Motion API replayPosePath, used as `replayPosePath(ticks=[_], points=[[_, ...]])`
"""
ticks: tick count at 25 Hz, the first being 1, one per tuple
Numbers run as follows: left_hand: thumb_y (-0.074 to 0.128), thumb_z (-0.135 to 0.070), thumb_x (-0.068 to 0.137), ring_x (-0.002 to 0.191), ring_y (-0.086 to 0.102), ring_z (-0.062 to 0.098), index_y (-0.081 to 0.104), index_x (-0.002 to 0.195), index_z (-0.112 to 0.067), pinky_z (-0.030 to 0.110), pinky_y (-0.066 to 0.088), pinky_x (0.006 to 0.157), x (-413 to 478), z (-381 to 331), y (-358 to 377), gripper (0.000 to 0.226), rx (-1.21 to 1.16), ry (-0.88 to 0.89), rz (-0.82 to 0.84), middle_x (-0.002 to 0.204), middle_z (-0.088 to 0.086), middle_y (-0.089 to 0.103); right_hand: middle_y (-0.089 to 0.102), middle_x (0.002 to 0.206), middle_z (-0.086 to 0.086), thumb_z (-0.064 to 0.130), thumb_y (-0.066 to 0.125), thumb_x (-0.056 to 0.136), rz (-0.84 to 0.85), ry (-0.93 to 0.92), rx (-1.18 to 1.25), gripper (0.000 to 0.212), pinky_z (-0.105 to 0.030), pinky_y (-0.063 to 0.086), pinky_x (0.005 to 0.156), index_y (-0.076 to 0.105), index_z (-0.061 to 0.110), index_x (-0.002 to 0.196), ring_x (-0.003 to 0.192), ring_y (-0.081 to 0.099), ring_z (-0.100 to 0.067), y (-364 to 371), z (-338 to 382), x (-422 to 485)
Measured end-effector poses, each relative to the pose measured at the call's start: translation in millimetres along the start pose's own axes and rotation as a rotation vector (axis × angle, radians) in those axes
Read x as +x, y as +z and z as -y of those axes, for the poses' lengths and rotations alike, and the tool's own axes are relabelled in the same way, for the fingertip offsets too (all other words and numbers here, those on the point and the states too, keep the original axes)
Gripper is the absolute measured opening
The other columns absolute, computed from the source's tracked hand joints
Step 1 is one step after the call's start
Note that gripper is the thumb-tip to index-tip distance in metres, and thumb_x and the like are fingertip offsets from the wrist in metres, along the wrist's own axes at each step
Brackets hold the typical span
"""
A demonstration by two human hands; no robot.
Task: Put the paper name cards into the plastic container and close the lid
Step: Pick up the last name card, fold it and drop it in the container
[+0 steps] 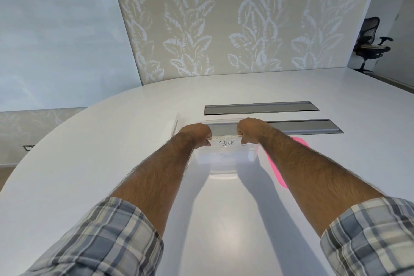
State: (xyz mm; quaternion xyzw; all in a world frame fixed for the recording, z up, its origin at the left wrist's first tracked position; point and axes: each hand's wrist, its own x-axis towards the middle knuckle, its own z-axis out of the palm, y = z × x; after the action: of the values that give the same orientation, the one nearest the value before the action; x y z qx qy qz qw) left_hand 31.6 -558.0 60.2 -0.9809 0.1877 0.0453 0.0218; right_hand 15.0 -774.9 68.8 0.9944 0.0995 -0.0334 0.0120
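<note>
A clear plastic container [224, 159] stands on the white table [112, 152] in front of me. A stack of white paper name cards [226, 142], the nearest one reading "PEAR", stands upright over the container's opening. My left hand [197, 133] grips the left end of the stack. My right hand [251, 129] pinches its right end. A pink lid [277, 170] lies flat on the table just right of the container, partly hidden by my right forearm. How deep the cards sit inside the container is unclear.
Two grey cable-slot covers [259, 108] are set into the table beyond the container. A clear stand-like piece [177, 123] shows left of my left hand. A black office chair [371, 42] stands far right, beyond the table. A patterned wall lies behind.
</note>
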Motion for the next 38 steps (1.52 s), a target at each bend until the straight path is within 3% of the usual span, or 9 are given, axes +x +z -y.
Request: replayPosePath(ticks=[6,9,12,17,23,27,31,35,38], points=[[0.067,-0.027,0.092,0.114,0.062,0.026,0.066,0.122,-0.018,0.033,0.046,0.080,6.6,-4.6,-1.9,0.031,0.061,0.023,0.054,0.124,0.003,0.065,0.068,0.109,-0.007,0.018,0.076,0.080,0.018,-0.042,-0.042,0.024,-0.033,0.052,0.082,0.068,0.013,0.102,0.100,0.063,-0.027,4.8,-0.4,3.2],[0.063,-0.024,0.095,0.112,0.063,0.026,0.068,0.121,-0.019,0.030,0.047,0.080,8.9,-7.1,1.1,0.027,0.107,0.032,0.078,0.124,0.004,0.067,0.068,0.101,-0.007,0.013,0.071,0.081,0.061,-0.074,-0.096,0.007,-0.033,0.054,0.082,0.066,0.013,0.086,0.096,0.063,-0.028,4.2,2.2,4.4],[0.063,-0.024,0.094,0.111,0.064,0.026,0.069,0.120,-0.018,0.030,0.047,0.081,11.7,-10.1,-2.1,0.027,0.125,0.031,0.096,0.122,0.003,0.068,0.058,0.083,-0.003,0.012,0.071,0.080,0.104,-0.093,-0.128,0.036,-0.026,0.043,0.070,0.044,0.022,0.059,0.080,0.052,-0.024,0.9,3.3,8.4],[0.056,-0.016,0.094,0.093,0.062,0.021,0.071,0.116,-0.018,0.024,0.039,0.070,17.5,-14.2,2.2,0.027,0.139,0.034,0.139,0.116,0.001,0.069,0.044,0.062,0.003,0.011,0.068,0.082,0.151,-0.123,-0.189,0.045,-0.025,0.034,0.056,0.035,0.023,0.054,0.075,0.042,-0.023,-2.9,3.2,11.8],[0.048,-0.009,0.088,0.081,0.055,0.025,0.068,0.093,-0.017,0.023,0.034,0.056,23.5,-13.0,2.2,0.022,0.129,0.018,0.222,0.094,0.002,0.063,0.038,0.059,0.006,0.014,0.068,0.084,0.153,-0.162,-0.238,0.045,-0.027,0.038,0.070,0.035,0.021,0.053,0.076,0.044,-0.021,5.2,3.9,17.8],[0.049,-0.009,0.090,0.078,0.052,0.025,0.071,0.096,-0.011,0.026,0.039,0.064,24.8,-16.1,2.3,0.023,0.167,0.045,0.205,0.087,0.004,0.058,0.048,0.064,0.003,0.015,0.070,0.083,0.153,-0.151,-0.216,0.044,-0.027,0.042,0.072,0.038,0.021,0.053,0.076,0.047,-0.020,6.7,2.2,21.3],[0.049,-0.009,0.089,0.078,0.050,0.024,0.065,0.088,-0.019,0.027,0.041,0.069,24.5,-14.9,2.6,0.019,0.151,0.043,0.209,0.088,0.003,0.058,0.056,0.080,-0.001,0.014,0.073,0.082,0.165,-0.134,-0.203,0.038,-0.027,0.044,0.074,0.045,0.019,0.056,0.078,0.049,-0.020,7.4,2.3,22.0],[0.052,-0.013,0.091,0.085,0.055,0.024,0.073,0.108,-0.009,0.033,0.052,0.083,23.1,-12.3,4.2,0.028,0.122,0.032,0.166,0.105,0.007,0.070,0.054,0.084,-0.005,0.010,0.065,0.084,0.153,-0.124,-0.172,0.039,-0.029,0.046,0.073,0.039,0.017,0.056,0.078,0.049,-0.021,7.4,4.1,20.2],[0.060,-0.020,0.091,0.102,0.063,0.020,0.075,0.113,-0.017,0.038,0.053,0.096,17.7,-7.5,-2.6,0.027,0.045,0.049,0.142,0.111,-0.003,0.071,0.063,0.089,-0.007,0.012,0.066,0.084,0.130,-0.088,-0.094,0.013,-0.029,0.048,0.075,0.061,0.010,0.072,0.084,0.056,-0.023,4.6,1.3,20.5]])
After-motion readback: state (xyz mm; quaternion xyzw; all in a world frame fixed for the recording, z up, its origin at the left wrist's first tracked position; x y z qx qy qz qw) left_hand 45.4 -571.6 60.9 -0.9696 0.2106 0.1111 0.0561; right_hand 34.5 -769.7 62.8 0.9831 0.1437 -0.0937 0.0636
